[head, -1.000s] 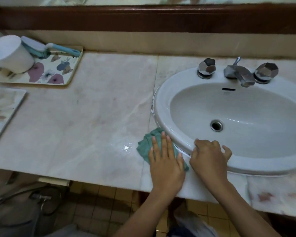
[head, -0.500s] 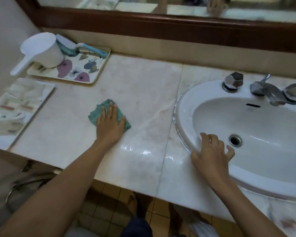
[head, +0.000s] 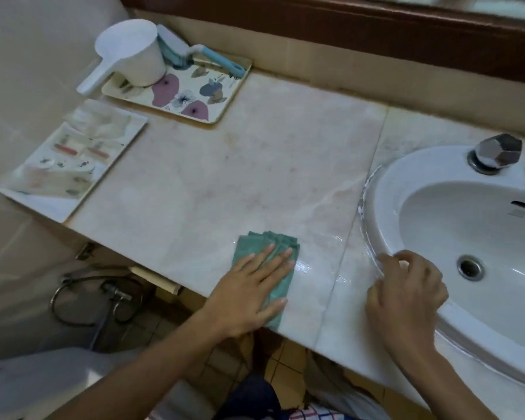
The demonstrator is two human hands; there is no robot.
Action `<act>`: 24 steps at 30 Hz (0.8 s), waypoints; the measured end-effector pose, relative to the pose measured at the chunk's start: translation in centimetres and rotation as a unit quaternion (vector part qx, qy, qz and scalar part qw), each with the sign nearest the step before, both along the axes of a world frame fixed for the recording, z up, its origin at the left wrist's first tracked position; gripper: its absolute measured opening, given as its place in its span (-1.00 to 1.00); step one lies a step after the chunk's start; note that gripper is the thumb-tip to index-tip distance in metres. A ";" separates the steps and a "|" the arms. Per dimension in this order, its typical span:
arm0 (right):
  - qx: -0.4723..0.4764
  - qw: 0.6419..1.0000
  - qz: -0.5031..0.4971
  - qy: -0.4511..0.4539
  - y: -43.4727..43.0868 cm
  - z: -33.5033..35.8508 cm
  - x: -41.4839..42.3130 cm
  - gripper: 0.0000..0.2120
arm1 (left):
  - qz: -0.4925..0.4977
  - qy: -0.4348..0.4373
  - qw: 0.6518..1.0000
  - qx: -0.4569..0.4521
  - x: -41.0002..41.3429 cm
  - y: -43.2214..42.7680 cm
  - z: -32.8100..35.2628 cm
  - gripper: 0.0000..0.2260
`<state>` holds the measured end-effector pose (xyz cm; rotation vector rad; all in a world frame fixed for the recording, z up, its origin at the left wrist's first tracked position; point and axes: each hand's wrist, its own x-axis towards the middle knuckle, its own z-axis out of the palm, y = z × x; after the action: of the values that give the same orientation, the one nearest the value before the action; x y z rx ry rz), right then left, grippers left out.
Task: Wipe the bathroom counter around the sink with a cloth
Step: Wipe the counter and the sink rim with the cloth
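A folded green cloth (head: 256, 241) lies flat on the pale marble counter (head: 212, 177), close to its front edge and left of the sink. My left hand (head: 249, 294) presses palm-down on the cloth with fingers spread, covering most of it. My right hand (head: 406, 295) rests on the front-left rim of the white oval sink (head: 385, 189), fingers curled and holding nothing. Wet streaks shine on the counter between cloth and sink.
A floral tray (head: 194, 98) at the back left carries a white scoop (head: 128, 56) and a blue-handled brush (head: 194, 53). A printed tray (head: 70, 159) sits at the left counter edge. A faceted tap knob (head: 496, 153) stands behind the basin. Hoses hang under the counter.
My left hand has slid the cloth from the middle-left of the counter toward the front edge, nearer the sink. My right hand stays on the sink rim. The view shifted left.
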<state>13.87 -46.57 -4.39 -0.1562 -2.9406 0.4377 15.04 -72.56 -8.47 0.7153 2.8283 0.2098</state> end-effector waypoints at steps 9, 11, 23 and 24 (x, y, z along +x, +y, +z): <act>0.054 0.983 0.148 -0.098 -2.3 -1.3 -1.0 -0.54 | 0.328 0.008 0.945 -0.011 -15.1 -11.2 -0.4 -0.41; 0.075 0.978 0.154 -0.116 -2.3 -1.7 -1.0 -0.55 | 0.359 0.009 0.933 -0.007 -14.9 -7.8 -0.6 -0.42; 0.039 0.989 0.116 -0.077 -3.6 -2.0 -0.8 -0.56 | 0.020 0.016 1.000 0.007 -1.0 -9.8 -0.1 -0.43; 0.034 0.991 0.110 -0.069 -3.8 -2.0 -1.1 -0.61 | 0.068 0.014 0.998 0.009 -3.1 -12.9 -0.1 -0.43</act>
<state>12.82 -50.36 -6.34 0.1554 -3.1184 0.3698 11.99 -85.43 -8.59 0.5332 2.9073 0.2484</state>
